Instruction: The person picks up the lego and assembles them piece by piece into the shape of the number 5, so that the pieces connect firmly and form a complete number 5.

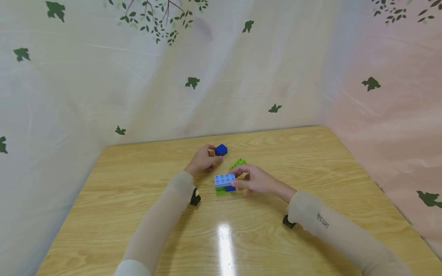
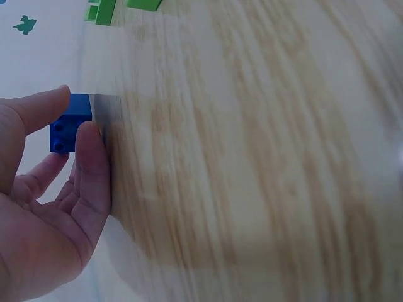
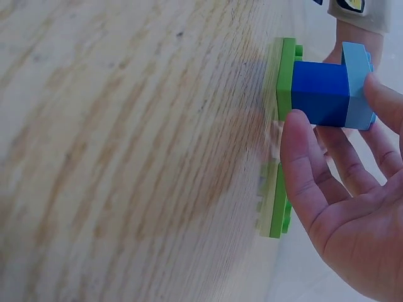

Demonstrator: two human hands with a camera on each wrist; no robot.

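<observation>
In the head view my left hand [image 1: 203, 159] reaches to the back of the table, its thumb and fingers round a small dark blue toy brick [image 1: 221, 150]. The left wrist view shows the studs of this brick [image 2: 61, 136] facing the palm. Nearer the middle, my right hand [image 1: 258, 179] holds the right end of a brick stack. That stack has a light blue eight-stud brick [image 1: 224, 179] on top, a dark blue brick [image 3: 320, 93] under it, and a flat green plate [image 3: 285, 82] at the bottom. The light blue brick overhangs the plate's left part.
Another green studded plate [image 1: 238, 163] lies behind the stack, partly hidden by my right hand. The wooden table [image 1: 138, 184] meets a pale cloth backdrop [image 1: 224, 107] with leaf and bird prints. Black wrist devices [image 1: 195, 197] sit under both forearms.
</observation>
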